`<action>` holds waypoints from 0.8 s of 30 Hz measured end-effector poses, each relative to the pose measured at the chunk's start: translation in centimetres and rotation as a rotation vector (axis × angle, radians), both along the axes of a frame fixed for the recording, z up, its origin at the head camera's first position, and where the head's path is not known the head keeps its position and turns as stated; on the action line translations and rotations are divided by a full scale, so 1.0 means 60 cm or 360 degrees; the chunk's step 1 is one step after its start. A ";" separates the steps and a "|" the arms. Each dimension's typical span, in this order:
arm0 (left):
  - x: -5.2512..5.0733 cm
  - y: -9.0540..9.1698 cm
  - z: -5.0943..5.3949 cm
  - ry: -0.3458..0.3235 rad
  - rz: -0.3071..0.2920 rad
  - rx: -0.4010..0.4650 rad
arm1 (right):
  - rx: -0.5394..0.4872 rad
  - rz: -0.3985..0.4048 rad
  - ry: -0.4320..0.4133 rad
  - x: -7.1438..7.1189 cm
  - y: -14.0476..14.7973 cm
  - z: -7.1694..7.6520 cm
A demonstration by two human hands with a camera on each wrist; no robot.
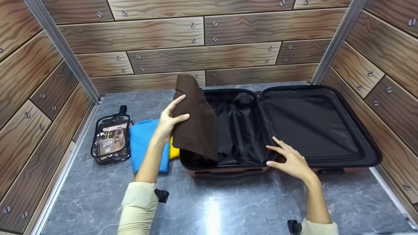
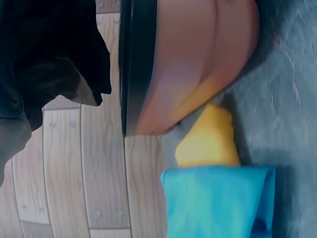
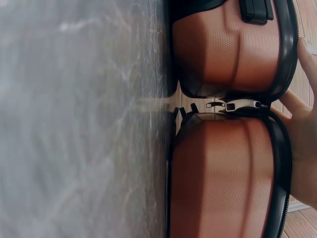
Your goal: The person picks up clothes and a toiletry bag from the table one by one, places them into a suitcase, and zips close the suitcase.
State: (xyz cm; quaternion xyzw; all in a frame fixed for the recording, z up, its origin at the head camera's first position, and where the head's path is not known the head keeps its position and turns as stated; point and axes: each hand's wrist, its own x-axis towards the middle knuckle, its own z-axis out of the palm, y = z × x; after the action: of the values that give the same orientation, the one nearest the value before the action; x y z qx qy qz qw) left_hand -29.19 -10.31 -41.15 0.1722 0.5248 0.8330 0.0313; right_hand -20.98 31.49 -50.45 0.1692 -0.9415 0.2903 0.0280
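My left hand grips a folded dark brown cloth, thumb and a finger showing on its near face. The cloth hangs over the left side of an open suitcase, hiding part of that rim. Black lining covers the suitcase's inside. Fingers spread, my right hand is at the front edge near the hinge between the two halves. In the right wrist view, the copper-coloured shell shows beside the right hand. Only the dark cloth and a bit of the left hand appear in the left wrist view.
Left of the suitcase lie a folded blue cloth and a yellow cloth, partly covered. Further left is a clear, black-edged pouch with items inside. The suitcase lid half lies open rightward. Wood-patterned walls enclose the grey tabletop.
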 end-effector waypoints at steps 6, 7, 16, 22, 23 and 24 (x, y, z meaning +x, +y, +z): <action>-0.007 0.035 -0.012 -0.0024 0.0026 0.0082 | 0.0008 -0.0007 0.0000 0.001 -0.001 0.002; -0.009 0.041 -0.015 -0.0025 0.0032 0.0093 | 0.0009 -0.0010 -0.0001 0.001 -0.001 0.002; -0.024 0.088 -0.041 -0.0041 0.0062 0.0111 | -0.0011 -0.0003 0.0014 0.000 0.000 0.000; -0.035 0.117 -0.057 -0.0053 0.0071 0.0078 | -0.0005 -0.0007 0.0032 0.000 0.001 -0.001; -0.037 0.122 -0.060 -0.0061 0.0070 0.0078 | -0.0005 -0.0007 0.0029 0.000 0.001 -0.001; -0.039 0.126 -0.062 -0.0068 0.0066 0.0082 | -0.0003 -0.0007 0.0027 0.000 0.001 -0.001</action>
State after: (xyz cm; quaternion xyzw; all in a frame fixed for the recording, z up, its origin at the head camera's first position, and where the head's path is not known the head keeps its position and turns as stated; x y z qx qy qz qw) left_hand -31.53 -2.73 -44.85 0.1443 0.5060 0.8501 0.0206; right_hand -21.00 31.55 -50.52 0.1696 -0.9412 0.2898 0.0367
